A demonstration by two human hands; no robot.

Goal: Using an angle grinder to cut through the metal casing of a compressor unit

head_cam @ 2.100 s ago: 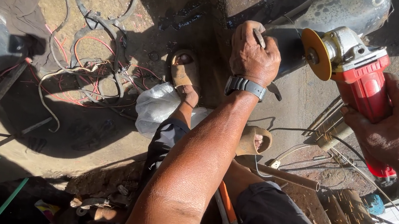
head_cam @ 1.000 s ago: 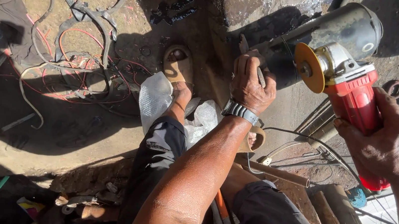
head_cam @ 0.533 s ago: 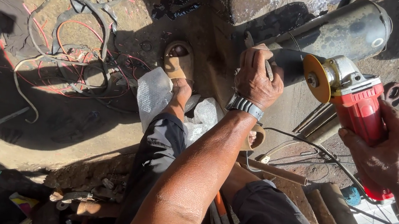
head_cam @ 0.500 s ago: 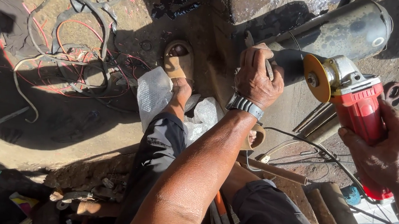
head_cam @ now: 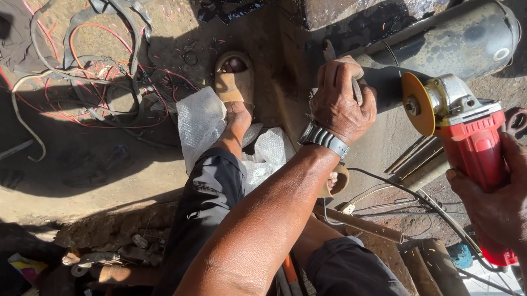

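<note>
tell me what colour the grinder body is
Red, with a yellow-orange disc; the grinder shows in the head view, held in the right hand.

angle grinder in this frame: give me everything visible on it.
The angle grinder has a red plastic body, a grey metal gear head and an orange-yellow disc with a centre nut. The right hand grips its rear; a dark cord trails below. It points up-left, disc beside the dark metal cylinder, where the left hand holds a thin metal piece. Contact between disc and work cannot be told.

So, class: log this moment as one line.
left hand: on cylinder | right hand: holds grinder | disc: near cylinder
</note>
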